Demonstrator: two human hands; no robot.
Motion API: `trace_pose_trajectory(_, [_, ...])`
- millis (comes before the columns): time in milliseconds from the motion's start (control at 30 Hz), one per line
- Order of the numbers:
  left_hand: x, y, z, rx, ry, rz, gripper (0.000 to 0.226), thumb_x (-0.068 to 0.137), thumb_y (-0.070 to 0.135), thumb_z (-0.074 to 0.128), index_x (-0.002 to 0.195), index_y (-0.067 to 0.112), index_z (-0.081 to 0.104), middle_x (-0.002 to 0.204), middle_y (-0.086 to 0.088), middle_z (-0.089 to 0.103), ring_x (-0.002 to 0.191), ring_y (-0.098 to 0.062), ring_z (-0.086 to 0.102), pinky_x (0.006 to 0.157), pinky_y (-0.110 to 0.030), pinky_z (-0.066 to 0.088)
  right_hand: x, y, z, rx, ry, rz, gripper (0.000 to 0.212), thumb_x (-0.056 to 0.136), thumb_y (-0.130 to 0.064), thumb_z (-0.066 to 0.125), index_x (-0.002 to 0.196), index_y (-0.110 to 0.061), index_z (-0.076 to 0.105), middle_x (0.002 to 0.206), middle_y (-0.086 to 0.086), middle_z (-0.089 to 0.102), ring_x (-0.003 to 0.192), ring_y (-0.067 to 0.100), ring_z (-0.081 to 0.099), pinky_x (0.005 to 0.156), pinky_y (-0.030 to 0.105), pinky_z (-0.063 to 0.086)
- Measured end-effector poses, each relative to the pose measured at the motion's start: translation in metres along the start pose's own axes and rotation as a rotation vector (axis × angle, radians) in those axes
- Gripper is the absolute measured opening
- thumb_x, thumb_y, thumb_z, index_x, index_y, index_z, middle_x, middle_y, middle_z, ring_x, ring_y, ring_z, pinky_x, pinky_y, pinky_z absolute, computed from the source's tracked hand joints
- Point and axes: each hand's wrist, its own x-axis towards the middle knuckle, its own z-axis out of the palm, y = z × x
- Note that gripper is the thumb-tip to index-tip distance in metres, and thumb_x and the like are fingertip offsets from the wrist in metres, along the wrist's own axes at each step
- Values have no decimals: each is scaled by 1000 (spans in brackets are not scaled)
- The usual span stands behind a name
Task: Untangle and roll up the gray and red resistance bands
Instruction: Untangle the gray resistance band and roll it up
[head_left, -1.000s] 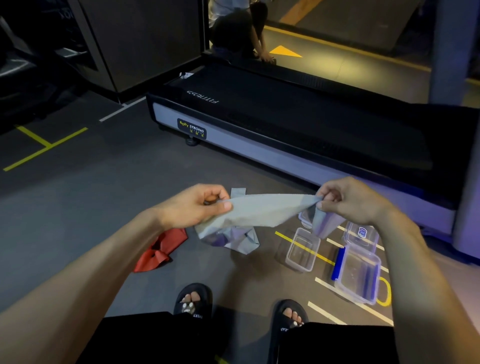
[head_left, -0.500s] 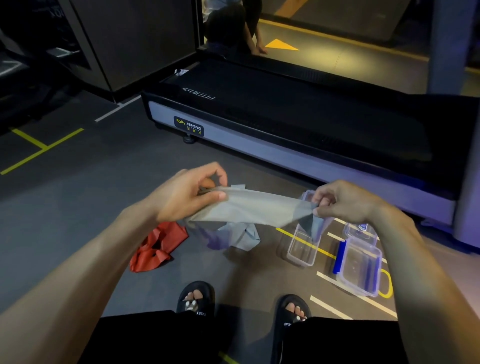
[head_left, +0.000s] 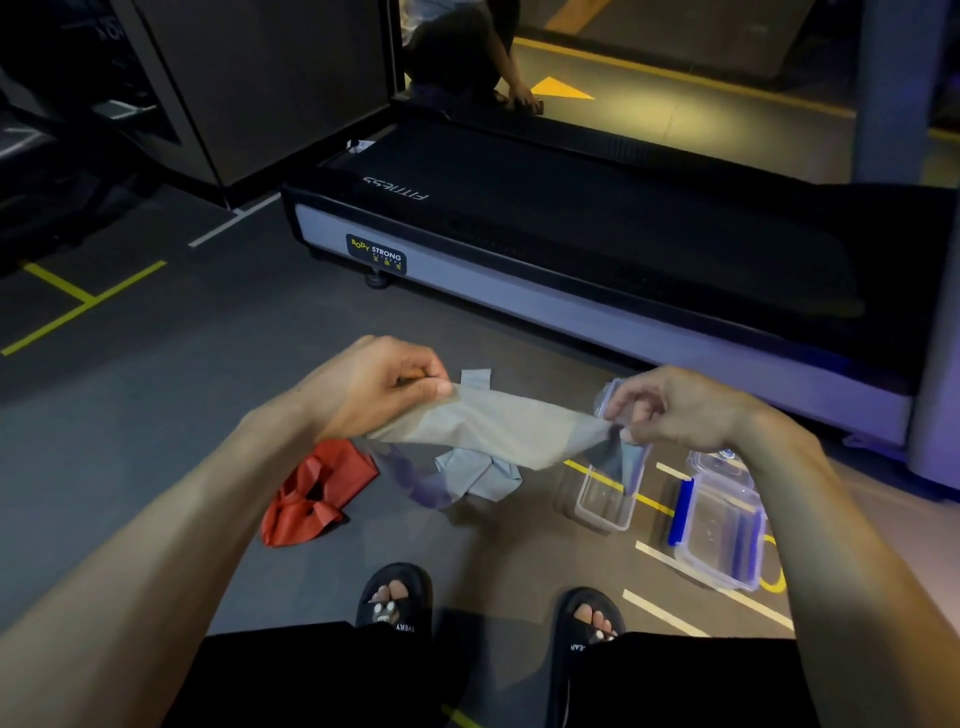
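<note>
Pinching gray band (head_left: 493, 426) taut mid-frame: left hand (head_left: 374, 389) grip at one end, right hand (head_left: 670, 410) grip at other; red band (head_left: 311, 493) on floor lower left.

A gym — treadmill (head_left: 597, 249) marked "FITNESS", taped floor lines (head_left: 78, 304).

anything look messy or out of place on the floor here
Yes. The red band lies crumpled in a heap on the floor, not rolled. Part of the gray band is stretched between the left hand and right hand; the rest hangs bunched below.
</note>
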Motion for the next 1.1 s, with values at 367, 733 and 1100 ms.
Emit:
trace_pose_trajectory(367, [3,-19,-13,367,-112,-233,27,96,46,55,73,32,60,90,2,72,94,-31,65,85,-39,54,-38,-5,-21,490,274,-263,24,84,-14,74,108,-11,76,95,3,78,86,4,71,75,13,53])
trace_pose_trajectory(733, [-5,-30,-17,16,-85,-366,24,88,43,58,76,26,69,83,6,71,83,-13,65,68,-22,44,-37,6,-22,742,338,-348,55,56,-63,93,91,-22,78,100,20,74,111,46,67,99,52,54])
trace_pose_trajectory(1100, [-3,36,-8,-548,-289,-44,17,101,14,59,91,5,69,73,9,63,67,0,52,62,-12,42,-16,-88,36,507,100,-619,6,89,-5,75,95,-4,74,91,1,75,86,12,69,82,22,52])
